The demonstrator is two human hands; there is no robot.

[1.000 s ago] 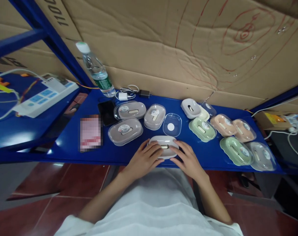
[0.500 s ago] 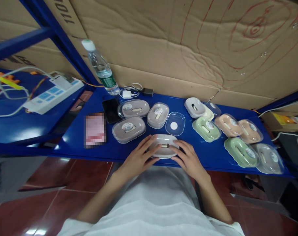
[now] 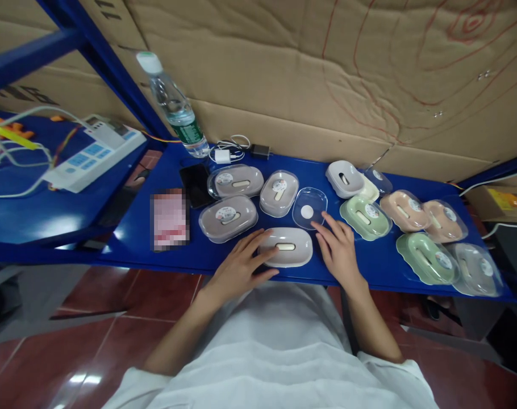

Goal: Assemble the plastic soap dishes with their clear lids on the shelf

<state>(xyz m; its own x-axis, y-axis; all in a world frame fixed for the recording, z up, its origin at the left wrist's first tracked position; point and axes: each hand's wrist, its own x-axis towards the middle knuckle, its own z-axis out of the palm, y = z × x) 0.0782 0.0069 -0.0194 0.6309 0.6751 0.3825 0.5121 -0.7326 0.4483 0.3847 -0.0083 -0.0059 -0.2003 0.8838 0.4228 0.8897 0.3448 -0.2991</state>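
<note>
While a cardboard panel [image 3: 258, 74] rises at the far side, a blue tabletop [image 3: 352, 267] stretches left to right with dishes in clear covers. A water bottle [image 3: 179, 116] stands, tilted in view, at the far left; lidded grey dishes lie left of center, with a lidded green dish [image 3: 365, 218] among others to the right.

At the near edge, the person's left hand [image 3: 241, 261] rests with fingers spread and relaxed against the left end of an uncovered grey dish [image 3: 299, 253], steadying it, it seems, rather than gripping. The right hand [image 3: 337, 247], apart from that dish, reaches with loosely parted fingers to the near right rim of a clear lid [image 3: 317, 205]; its fingertips appear to touch, though nothing shows them grasping it.

The step in hand looks like reaching for the lid; raising it would call for a pinch at the rim beside its round white label [image 3: 307, 212], with the dish kept level around its small pale insert [image 3: 286, 246].
</note>
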